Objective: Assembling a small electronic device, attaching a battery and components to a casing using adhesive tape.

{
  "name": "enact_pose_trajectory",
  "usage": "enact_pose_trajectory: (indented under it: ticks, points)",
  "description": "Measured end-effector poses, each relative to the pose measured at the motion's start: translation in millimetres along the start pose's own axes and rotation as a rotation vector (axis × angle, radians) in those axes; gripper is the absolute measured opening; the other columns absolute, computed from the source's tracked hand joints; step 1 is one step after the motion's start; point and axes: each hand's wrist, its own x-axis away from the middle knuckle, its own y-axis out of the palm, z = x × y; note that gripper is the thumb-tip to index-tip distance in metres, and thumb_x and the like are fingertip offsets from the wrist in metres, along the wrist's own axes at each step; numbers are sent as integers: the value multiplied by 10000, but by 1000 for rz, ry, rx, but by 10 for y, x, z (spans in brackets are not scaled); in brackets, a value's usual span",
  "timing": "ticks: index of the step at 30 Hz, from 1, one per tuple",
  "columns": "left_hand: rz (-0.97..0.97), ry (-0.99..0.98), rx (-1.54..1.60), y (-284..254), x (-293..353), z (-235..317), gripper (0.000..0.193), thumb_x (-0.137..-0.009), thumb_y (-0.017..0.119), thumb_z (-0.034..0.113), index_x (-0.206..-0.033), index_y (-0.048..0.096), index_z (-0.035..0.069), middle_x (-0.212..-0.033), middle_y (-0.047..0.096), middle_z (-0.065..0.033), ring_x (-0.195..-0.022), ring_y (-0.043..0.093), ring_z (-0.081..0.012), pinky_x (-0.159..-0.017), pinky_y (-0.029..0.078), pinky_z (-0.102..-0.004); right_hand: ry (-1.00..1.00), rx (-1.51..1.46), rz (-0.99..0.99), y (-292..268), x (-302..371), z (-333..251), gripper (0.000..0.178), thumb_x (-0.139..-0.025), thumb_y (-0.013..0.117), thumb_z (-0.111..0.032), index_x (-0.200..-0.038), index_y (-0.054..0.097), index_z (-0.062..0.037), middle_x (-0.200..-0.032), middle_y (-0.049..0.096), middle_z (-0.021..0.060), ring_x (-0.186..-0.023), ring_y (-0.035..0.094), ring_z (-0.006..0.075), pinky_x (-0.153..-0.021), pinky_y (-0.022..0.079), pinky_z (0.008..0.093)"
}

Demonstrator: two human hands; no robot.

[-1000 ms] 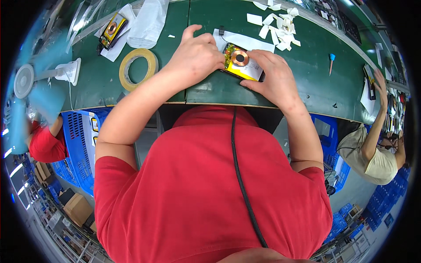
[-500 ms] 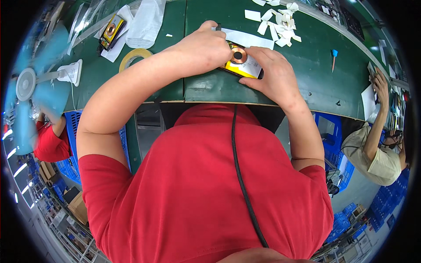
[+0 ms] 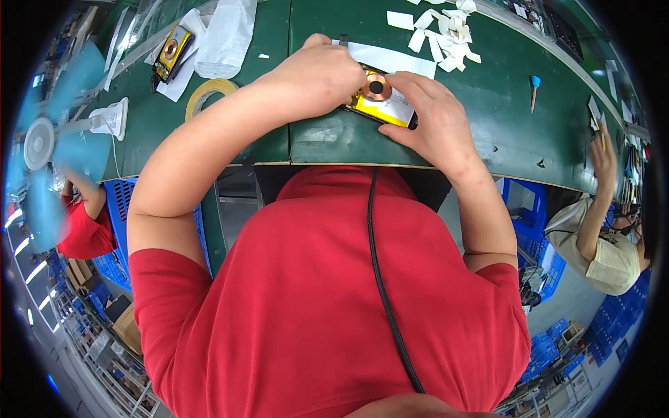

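Note:
An open electronic device with a round copper coil, a silver-and-yellow battery and a black frame (image 3: 394, 109) lies on the green workbench (image 3: 334, 143). My right hand (image 3: 440, 120) grips its right end, thumb on the near edge and fingers along the far edge. Curled over the left end is my left hand (image 3: 322, 75), its fingers closed; the fingertips and whatever they hold are hidden. Behind the device lies a white paper strip (image 3: 394, 58), with a small black piece (image 3: 343, 40) at its left end.
A similar device (image 3: 173, 53) rests on white paper at the far left, beside a translucent bag (image 3: 226, 38) and a tape roll (image 3: 197, 97). A fan (image 3: 40, 143) stands left. White scraps (image 3: 453, 35) and a blue-tipped tool (image 3: 534, 90) lie right. Co-workers sit at both sides.
Both my hands stay on the device, with only slight finger movement at its left end. At the right, the co-worker's hand has shifted downward. The whole view has moved slightly.

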Motion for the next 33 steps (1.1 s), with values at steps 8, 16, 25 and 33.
enact_pose_trajectory:
  ticks: [8, 16, 25, 33]
  points:
    - [434, -457, 239, 371, 302, -81, 206, -849, 766, 166, -995, 688, 44, -916, 683, -120, -921, 641, -319, -813, 516, -420, 35, -102, 47, 75, 70, -8, 693, -684, 856, -132, -1326, 595, -131, -1296, 599, 112, -1174, 601, 330, -991, 516, 421]
    - [337, -537, 277, 430, 293, 56, 205, -810, 778, 162, -957, 689, 49, -941, 667, -108, -937, 626, -313, -816, 491, -442, 36, -182, 110, 97, 117, 11, 722, -679, 840, -103, -1353, 582, -140, -1280, 596, 114, -1172, 595, 333, -984, 520, 423]
    - [253, -464, 1129, 342, 413, -108, 69, -926, 608, 48, -907, 553, 11, -1058, 664, -99, -966, 642, -176, -850, 531, -322, -125, -247, 273, 24, 86, -33, 767, -648, 851, -69, -1366, 588, -134, -1297, 577, 108, -1153, 594, 337, -961, 528, 423]
    - [682, -134, 2551, 507, 530, 160, 521, -1027, 553, 474, -1273, 545, 15, -1260, 617, -212, -1252, 590, -338, -1065, 500, -486, -171, -217, 424, 116, -88, -305, 818, -608, 901, -93, -1360, 578, -103, -1299, 573, 139, -1151, 598, 333, -951, 527, 417]
